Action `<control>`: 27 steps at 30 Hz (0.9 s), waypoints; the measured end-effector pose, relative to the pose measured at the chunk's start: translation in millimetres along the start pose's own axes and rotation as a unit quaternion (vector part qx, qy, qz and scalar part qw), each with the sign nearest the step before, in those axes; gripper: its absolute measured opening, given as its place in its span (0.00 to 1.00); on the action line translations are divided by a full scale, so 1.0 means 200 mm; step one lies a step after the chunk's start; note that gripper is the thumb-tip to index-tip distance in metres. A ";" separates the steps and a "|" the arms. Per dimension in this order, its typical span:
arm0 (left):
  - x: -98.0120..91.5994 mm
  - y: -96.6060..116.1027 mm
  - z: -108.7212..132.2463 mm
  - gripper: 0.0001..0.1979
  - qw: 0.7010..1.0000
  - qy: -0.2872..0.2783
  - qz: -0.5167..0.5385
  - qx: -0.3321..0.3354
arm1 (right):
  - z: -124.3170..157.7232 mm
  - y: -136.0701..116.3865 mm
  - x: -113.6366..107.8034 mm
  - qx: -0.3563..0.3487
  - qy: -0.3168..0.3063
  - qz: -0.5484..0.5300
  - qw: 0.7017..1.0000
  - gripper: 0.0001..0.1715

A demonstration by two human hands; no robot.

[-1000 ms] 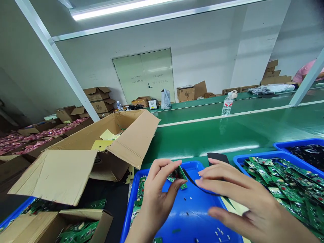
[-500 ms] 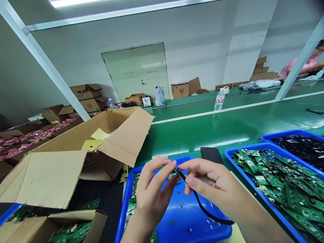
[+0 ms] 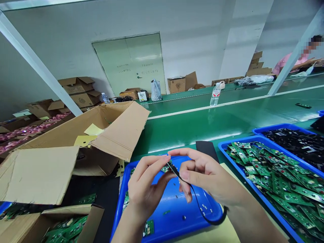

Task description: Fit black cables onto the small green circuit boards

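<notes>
My left hand pinches the upper end of a thin black flexible strip between thumb and fingers. A narrow pale edge shows beside that end; the fingers hide the rest of it. My right hand is closed on the strip a little lower, its index fingertip close to the left fingertips. From there the loose tail curls down to the right, near my right wrist. Under both hands lies a blue tray with small loose parts and a few green circuit boards along its left side.
Right of me, a blue tray is heaped with circuit boards; behind it another blue tray holds black pieces. Open cardboard boxes stand at left. A water bottle is on the green bench. A person sits far right.
The view has tilted down and shifted slightly right. My right index finger has moved up to the strip's upper end, and the strip's tail now curls more sharply.
</notes>
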State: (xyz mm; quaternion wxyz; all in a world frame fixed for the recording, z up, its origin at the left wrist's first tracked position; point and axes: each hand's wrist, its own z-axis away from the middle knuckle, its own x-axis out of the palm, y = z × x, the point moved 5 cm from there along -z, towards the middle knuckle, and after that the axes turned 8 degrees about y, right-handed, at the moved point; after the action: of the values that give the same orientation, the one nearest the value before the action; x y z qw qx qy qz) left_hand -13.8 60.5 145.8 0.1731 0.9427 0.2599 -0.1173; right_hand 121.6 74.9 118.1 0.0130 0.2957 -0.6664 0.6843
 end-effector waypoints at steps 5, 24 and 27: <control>0.01 0.00 -0.02 0.13 0.999 -0.017 0.050 -0.011 | -0.02 0.00 -0.02 -0.015 -0.004 0.047 0.999 0.19; 0.07 0.04 0.00 0.19 0.982 -0.089 0.128 -0.102 | 0.08 -0.09 0.02 -0.356 0.084 0.423 0.829 0.21; 0.07 0.04 -0.01 0.15 0.987 -0.098 0.092 -0.091 | 0.09 -0.10 0.03 -0.403 0.086 0.489 0.769 0.20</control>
State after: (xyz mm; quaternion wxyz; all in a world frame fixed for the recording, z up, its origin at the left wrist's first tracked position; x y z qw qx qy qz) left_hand 3.3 60.2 144.7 0.2928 0.9270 0.1631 -0.1680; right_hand 132.6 58.4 137.3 -0.1482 -0.1628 -0.9315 0.2894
